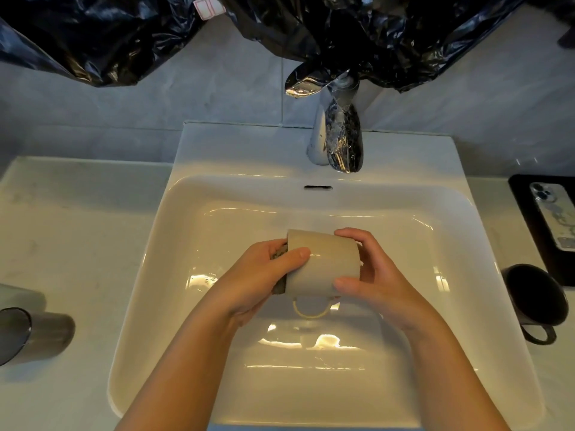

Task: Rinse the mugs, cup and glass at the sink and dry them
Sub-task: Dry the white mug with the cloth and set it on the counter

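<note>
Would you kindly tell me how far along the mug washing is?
Nothing looks finished yet. In hand: the beige mug lies sideways over the sink, the right hand gripping its base and the left hand holding a sponge at its mouth. Left: the dark mug and grey glass on the counter, then drying.

Quick count: two mugs total, a beige mug (323,262) and a black mug (532,297). One smoky grey glass (37,334), plus one more grey thing (18,295) right by it that's cut off at the edge, so no idea what it is. One sponge (278,287), one sink (149,244), one tap (340,135). One phone (552,213) on one black tray (522,194). Two hands: left hand (261,275), right hand (373,275).
</note>
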